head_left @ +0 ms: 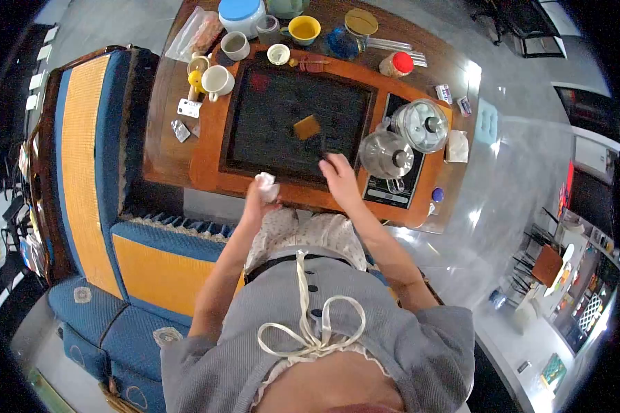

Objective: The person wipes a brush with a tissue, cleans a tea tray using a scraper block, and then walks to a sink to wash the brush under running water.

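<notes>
My left hand [256, 203] is closed around a crumpled white tissue [267, 186] at the front edge of the wooden tea tray [210, 155]. Over the front right of the tray's black panel [275, 141] is my right hand [339, 180], slightly blurred, with its fingers curled together. Something dark seems to be at those fingertips, but it blends into the black surface. A small tan square piece [307, 127] lies on the panel, ahead of my right hand. To the right of that hand stands a glass kettle [382, 155] with a clear lid.
A second glass pot [421, 125] with pale round things inside stands behind the kettle. White mug [218, 81], grey cup [235, 45], yellow cup [304, 29] and red-lidded jar [397, 64] line the far side. A blue sofa [165, 258] is at left.
</notes>
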### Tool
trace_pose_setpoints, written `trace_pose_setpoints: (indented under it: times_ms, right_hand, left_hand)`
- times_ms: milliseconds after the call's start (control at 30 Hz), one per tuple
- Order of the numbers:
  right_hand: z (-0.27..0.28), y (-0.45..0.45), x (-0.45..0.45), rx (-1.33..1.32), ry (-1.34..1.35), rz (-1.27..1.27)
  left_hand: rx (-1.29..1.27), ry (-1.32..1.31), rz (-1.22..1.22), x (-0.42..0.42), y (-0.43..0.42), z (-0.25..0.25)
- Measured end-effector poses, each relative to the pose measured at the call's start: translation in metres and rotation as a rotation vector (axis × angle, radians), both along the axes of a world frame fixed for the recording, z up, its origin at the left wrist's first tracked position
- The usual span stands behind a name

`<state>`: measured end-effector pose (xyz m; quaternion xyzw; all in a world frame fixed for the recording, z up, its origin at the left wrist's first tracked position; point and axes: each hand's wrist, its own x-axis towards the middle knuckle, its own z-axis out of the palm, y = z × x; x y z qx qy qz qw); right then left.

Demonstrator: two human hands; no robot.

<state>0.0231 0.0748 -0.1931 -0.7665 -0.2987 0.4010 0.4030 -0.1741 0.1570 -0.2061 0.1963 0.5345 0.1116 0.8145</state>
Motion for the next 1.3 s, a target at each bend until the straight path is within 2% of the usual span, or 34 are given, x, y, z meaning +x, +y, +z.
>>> trace_pose_setpoints:
  times_ms: [33, 100, 200, 300, 333, 367, 433, 467, 500, 567, 633, 667, 767, 800, 900, 1033, 1133, 1167, 1300]
  right_hand:
    - [0.012, 0.015, -0.013, 0.036, 0.026, 0.005]
    - [-0.009, 0.036, -0.043, 0.242, -0.048, 0.037]
    - [-0.013, 0.071, -0.075, 0.1, 0.368, -0.051]
    - [-0.007, 0.1, -0.076, 0.11, 0.605, 0.091]
    - [-0.017, 0.107, -0.079, 0.181, 0.407, 0.205]
    - [-0.022, 0.114, -0.073, 0.161, 0.331, 0.234]
    - [-0.009, 0.146, -0.04, 0.129, 0.172, 0.299]
    - [-0.019, 0.164, -0.017, 0.082, -0.028, 0.25]
    - [-0.03, 0.185, 0.01, 0.036, -0.226, 0.199]
    - [-0.081, 0.214, 0.067, -0.057, -0.602, 0.12]
    - [-0.116, 0.238, 0.109, -0.177, -0.696, 0.097]
    - [-0.125, 0.245, 0.123, -0.207, -0.76, 0.189]
    - [-0.149, 0.257, 0.144, -0.248, -0.925, 0.482]
    - [-0.155, 0.258, 0.15, -0.26, -0.974, 0.584]
    - [-0.161, 0.263, 0.159, -0.205, -0.976, 0.734]
    - [-0.162, 0.251, 0.169, 0.02, -1.121, 0.741]
    - [-0.158, 0.231, 0.189, 0.01, -1.077, 0.635]
    - [-0.156, 0.222, 0.198, 0.047, -1.046, 0.631]
    - [-0.148, 0.195, 0.232, -0.209, -0.717, 0.718]
  left_hand:
    - [0.097, 0.015, -0.096, 0.009, 0.0, 0.001]
    - [0.266, -0.042, -0.234, 0.022, 0.001, 0.006]
    - [0.037, -0.212, -0.131, 0.022, 0.022, 0.009]
    - [0.113, -0.222, 0.102, 0.017, 0.037, 0.022]
    - [0.116, -0.145, 0.067, 0.008, 0.045, 0.022]
    - [0.115, -0.069, 0.031, -0.001, 0.053, 0.021]
    - [0.067, -0.057, 0.175, -0.005, 0.065, 0.024]
    - [0.165, -0.141, 0.135, -0.017, 0.07, 0.011]
    - [0.25, -0.028, 0.088, -0.023, 0.076, 0.016]
    - [0.203, 0.049, 0.228, -0.03, 0.081, 0.021]
    - [0.22, 0.09, 0.236, -0.049, 0.084, 0.011]
    - [0.183, 0.134, 0.323, -0.053, 0.085, 0.01]
    - [0.218, 0.353, 0.316, -0.074, 0.085, 0.001]
    - [0.221, 0.345, 0.328, -0.078, 0.085, -0.002]
    - [0.227, 0.327, 0.322, -0.085, 0.09, -0.012]
    - [0.201, 0.373, 0.3, -0.08, 0.095, -0.018]
    - [0.193, 0.371, 0.309, -0.078, 0.093, -0.021]
    - [0.194, 0.376, 0.296, -0.078, 0.092, -0.022]
    - [0.188, 0.383, 0.244, -0.073, 0.09, -0.018]
